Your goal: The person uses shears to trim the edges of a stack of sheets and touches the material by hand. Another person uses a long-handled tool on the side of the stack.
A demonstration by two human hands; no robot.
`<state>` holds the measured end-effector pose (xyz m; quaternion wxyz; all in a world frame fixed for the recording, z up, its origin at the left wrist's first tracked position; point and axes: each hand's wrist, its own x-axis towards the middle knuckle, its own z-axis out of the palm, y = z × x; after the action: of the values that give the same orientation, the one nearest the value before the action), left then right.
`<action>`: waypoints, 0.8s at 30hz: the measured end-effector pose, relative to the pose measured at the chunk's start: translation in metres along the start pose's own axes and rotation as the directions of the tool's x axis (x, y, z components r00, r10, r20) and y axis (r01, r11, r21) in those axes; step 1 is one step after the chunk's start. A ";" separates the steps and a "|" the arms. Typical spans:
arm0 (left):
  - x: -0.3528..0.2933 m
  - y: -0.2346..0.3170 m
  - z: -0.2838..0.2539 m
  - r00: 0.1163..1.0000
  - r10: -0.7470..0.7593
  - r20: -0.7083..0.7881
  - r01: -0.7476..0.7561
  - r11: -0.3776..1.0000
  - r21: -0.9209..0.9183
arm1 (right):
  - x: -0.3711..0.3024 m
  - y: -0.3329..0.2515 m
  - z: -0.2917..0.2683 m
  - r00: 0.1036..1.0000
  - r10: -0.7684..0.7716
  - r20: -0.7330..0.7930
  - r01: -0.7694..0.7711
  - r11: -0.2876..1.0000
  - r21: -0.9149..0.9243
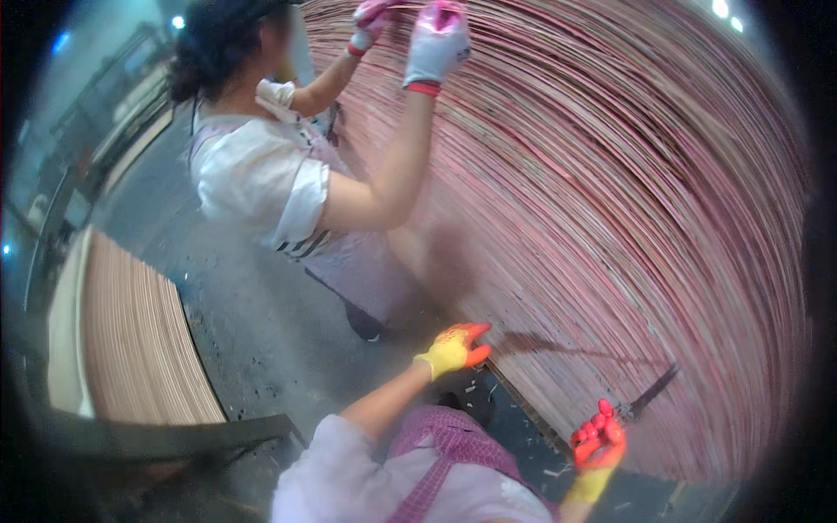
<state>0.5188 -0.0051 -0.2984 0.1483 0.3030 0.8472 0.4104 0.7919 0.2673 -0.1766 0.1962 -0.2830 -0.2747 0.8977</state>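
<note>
A tall stack of thin sheets with pink-stained edges (558,227) fills the right side. My left hand (455,349), in a yellow glove with orange fingers, is by the stack's lower left edge. Its thumb and fingers are apart, with nothing between them. Lower right, my right hand (599,444), gloved alike, is closed round the handle end of a knife (656,389). The dark blade points up and right across the sheet edges; the fingers mostly hide the handle.
A co-worker in a white shirt (253,179) stands close on the left, with pink-stained white gloves (438,45) raised at the stack's upper part. Another stack of pale brown sheets (139,336) stands far left behind a dark rail (174,440). Scraps litter the grey floor (253,349).
</note>
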 end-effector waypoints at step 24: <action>-0.082 -0.008 0.042 0.993 -0.116 0.002 0.115 0.986 0.119 | -0.006 0.020 -0.079 0.994 0.112 0.004 -0.112 0.985 0.134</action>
<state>0.6001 -0.0353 -0.3302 0.1575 0.2635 0.8856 0.3485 0.8416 0.2788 -0.2409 0.1646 -0.2860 -0.1973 0.9231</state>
